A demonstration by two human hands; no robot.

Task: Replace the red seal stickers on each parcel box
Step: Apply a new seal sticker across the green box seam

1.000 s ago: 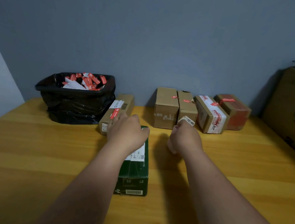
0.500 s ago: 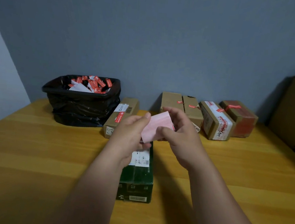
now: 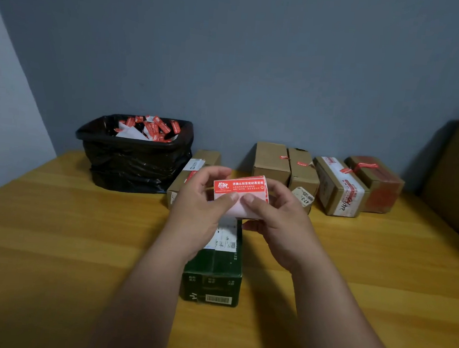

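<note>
I see both hands up in front of me, and together they make my grip; the left hand (image 3: 201, 199) and the right hand (image 3: 277, 214) each pinch the red sticker sheet (image 3: 239, 194), thumbs on the near face and fingers curled behind it; so the grip is narrow and full, holding the sheet and nothing else; the sheet is bent like a little roll, its red printed side faces me, and its long side runs left to right, from one hand to the other.

The green box (image 3: 214, 269) lies right under the grip, down on the yellow surface (image 3: 50, 241); its long side runs away from me, so it crosses the long side of the sheet; the white label on its top peeks out just below my thumbs; both hands look about as near to it as each other.

Beyond the grip, by the wall, stand four brown boxes (image 3: 272, 162) with bits of red sticker on top; to the far left of the grip sits a black bin bag (image 3: 132, 162) with old red stickers in it.

I think the next job is to peel one sticker off and bring it straight down onto the green box.
</note>
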